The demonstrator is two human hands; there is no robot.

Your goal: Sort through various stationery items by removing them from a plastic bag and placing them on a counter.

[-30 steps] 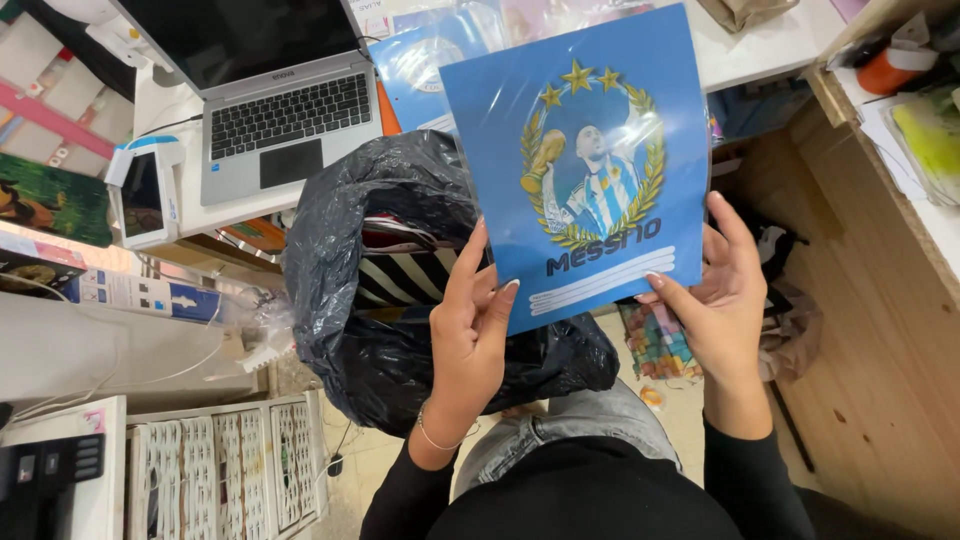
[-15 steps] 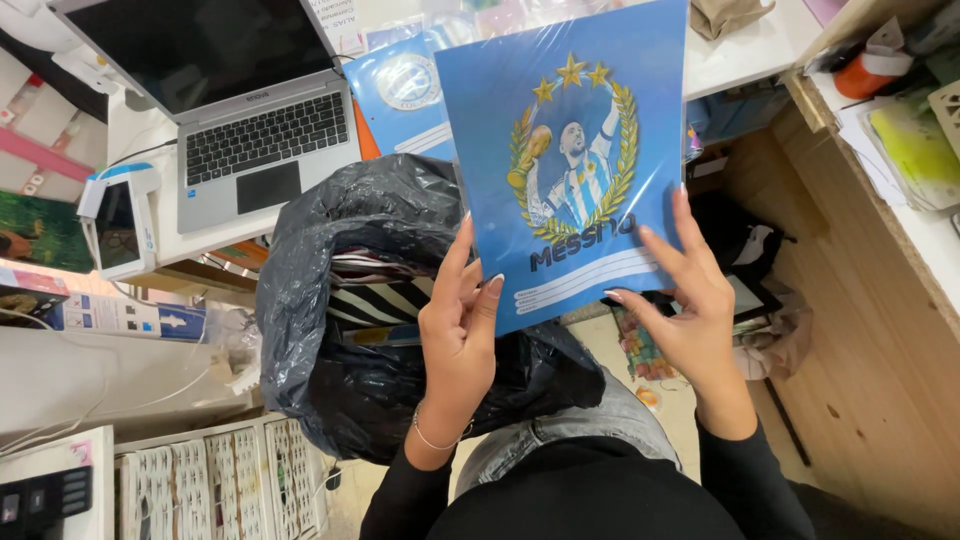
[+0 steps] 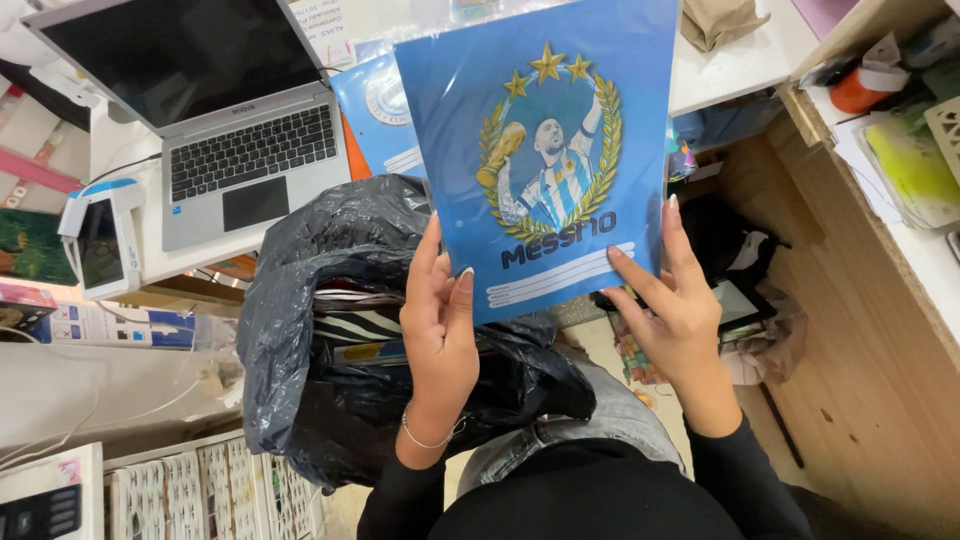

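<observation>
Notebook: blue notebook (image 3: 545, 150) is up in the air, above the lap and in front of the table (image 3: 730, 70), cover facing the camera.
Left hand: left hand (image 3: 438, 330) pinches the bottom-left corner.
Right hand: right hand (image 3: 672, 305) props the lower right edge, fingers spread.
Slip risk: glossy cover, light edge grips, so it could slide down.
Bag: black plastic bag (image 3: 330, 330) gapes on the lap; it could tip and spill its books.
</observation>
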